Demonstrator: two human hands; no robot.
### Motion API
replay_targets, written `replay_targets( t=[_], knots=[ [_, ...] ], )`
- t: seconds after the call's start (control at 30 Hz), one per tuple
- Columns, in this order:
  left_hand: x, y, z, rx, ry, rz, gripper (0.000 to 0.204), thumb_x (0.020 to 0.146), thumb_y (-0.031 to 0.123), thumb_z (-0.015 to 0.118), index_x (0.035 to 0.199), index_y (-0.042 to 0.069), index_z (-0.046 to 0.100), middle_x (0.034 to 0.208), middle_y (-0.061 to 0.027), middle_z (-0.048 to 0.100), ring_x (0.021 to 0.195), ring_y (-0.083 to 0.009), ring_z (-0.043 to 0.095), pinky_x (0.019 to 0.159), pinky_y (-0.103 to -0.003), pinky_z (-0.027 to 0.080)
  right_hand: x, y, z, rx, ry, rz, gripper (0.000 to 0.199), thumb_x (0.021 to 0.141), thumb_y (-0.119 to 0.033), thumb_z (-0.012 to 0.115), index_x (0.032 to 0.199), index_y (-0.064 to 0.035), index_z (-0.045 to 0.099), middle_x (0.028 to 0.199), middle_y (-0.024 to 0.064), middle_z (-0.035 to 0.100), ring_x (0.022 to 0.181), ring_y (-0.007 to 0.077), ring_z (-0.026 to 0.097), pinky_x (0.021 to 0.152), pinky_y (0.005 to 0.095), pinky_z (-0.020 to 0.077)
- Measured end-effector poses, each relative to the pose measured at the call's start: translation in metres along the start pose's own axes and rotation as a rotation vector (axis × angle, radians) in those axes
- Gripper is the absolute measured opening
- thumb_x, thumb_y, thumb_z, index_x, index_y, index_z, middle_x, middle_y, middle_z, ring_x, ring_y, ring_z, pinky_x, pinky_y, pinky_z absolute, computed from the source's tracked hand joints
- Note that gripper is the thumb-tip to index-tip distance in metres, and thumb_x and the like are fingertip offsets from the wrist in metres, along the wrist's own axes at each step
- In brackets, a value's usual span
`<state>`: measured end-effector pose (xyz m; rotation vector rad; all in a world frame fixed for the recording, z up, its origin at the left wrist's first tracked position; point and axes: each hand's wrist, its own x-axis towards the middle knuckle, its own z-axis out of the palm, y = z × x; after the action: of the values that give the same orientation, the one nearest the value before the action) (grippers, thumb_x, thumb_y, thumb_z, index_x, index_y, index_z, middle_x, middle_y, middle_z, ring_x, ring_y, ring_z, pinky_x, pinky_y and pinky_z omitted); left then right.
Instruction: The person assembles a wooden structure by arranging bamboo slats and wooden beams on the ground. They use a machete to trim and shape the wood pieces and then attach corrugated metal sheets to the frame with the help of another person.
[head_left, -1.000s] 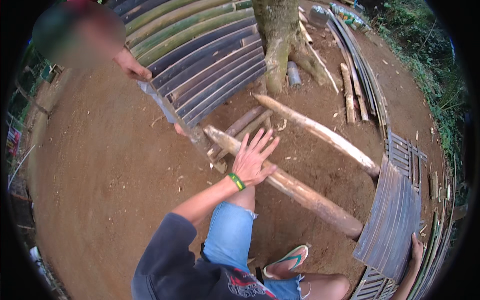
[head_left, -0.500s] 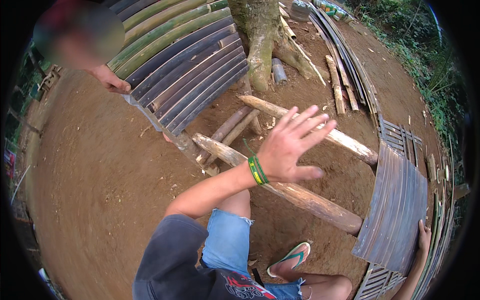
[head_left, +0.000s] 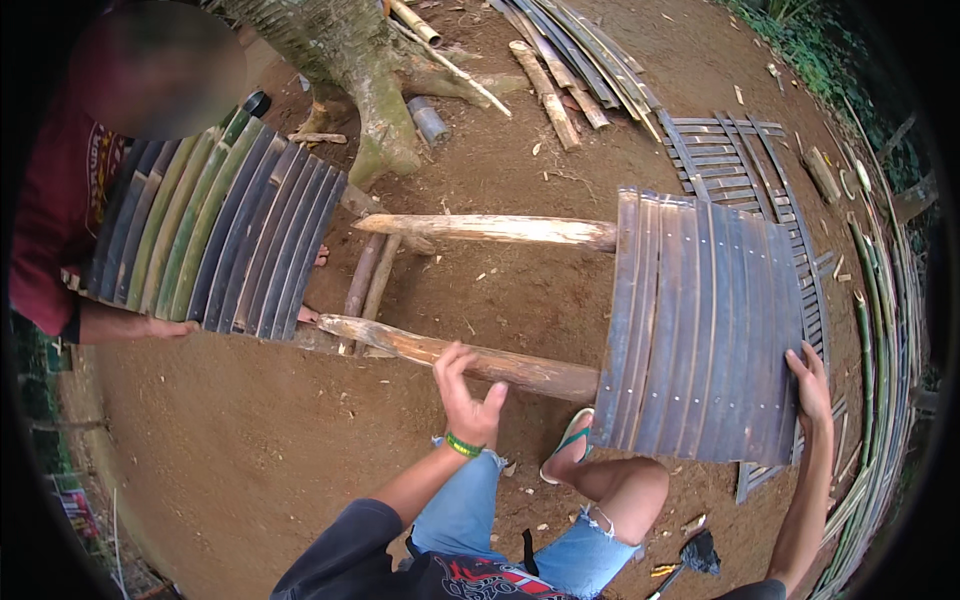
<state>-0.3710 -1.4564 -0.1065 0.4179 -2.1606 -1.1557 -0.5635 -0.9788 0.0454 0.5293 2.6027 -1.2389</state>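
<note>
Bare brown earth (head_left: 230, 440), scattered with pale wood chips, makes the working surface under an outdoor yard. Across it run two peeled, pale-brown tapered logs, a near log (head_left: 530, 372) and a far log (head_left: 480, 228), roughly side by side and well apart. At their right ends lies a dark grey-brown panel of nailed bamboo slats (head_left: 700, 325), covering the log ends. The person's right hand (head_left: 814, 388) is clamped on that panel's right edge, thumb over the top; its underside is hidden. The left hand (head_left: 468, 405) is at the near log, fingers loosely curled and thumb apart, gripping nothing; whether it touches the wood I cannot tell. To the left, a co-worker's hand (head_left: 170, 328) is at the lower edge of a green-and-black striped bamboo panel (head_left: 205, 225). Beyond, a thick mossy tree trunk (head_left: 350, 70) spreads its roots, a grey cylinder (head_left: 428, 120) lying beside them. Long split bamboo strips (head_left: 590, 50) are heaped farther off, a dark slatted lattice (head_left: 683, 155) lies behind the dark panel, thin green bamboo poles (head_left: 866, 260) line the right side, and leafy green plants (head_left: 810, 50) border the upper right.
</note>
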Motion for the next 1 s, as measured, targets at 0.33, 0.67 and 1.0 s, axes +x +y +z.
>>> replay_targets(
  t=[0.33,0.67,1.0],
  knots=[
    [-0.081,0.26,-0.023,-0.819,-0.538,-1.664,0.069,0.092,0.062,0.057,0.13,0.005,0.048,0.119,-0.0151,0.062,0.109,-0.0245,0.063,0.094,-0.039,0.05,-0.031,-0.101,-0.052,0.254,-0.158,-0.021,0.054,0.097,-0.006,0.055,0.144,0.011,0.034,0.14,0.0233,0.05,0.127,0.0283,0.051,0.108,0.0355,0.0372],
    [0.013,0.433,0.025,-0.742,-0.03,-1.564,0.083,0.089,0.051,0.068,0.143,0.0,0.03,0.137,-0.024,0.049,0.129,-0.0339,0.049,0.106,-0.049,0.04,-0.078,-0.193,-0.063,0.336,-0.315,0.019,0.048,0.098,-0.006,0.053,0.141,0.0054,0.036,0.141,0.0213,0.047,0.131,0.0298,0.045,0.112,0.0379,0.0306],
    [0.105,0.552,0.102,0.599,-0.818,-0.099,0.121,0.063,0.04,0.087,0.154,0.0,0.019,0.156,-0.034,0.012,0.147,-0.0491,0.012,0.115,-0.063,0.012,-0.064,-0.263,-0.127,0.416,-0.929,0.008,0.117,0.09,-0.078,0.037,0.147,0.0179,0.002,0.145,0.0437,0.031,0.14,0.0467,0.034,0.116,0.0454,0.0294]
  ],
)
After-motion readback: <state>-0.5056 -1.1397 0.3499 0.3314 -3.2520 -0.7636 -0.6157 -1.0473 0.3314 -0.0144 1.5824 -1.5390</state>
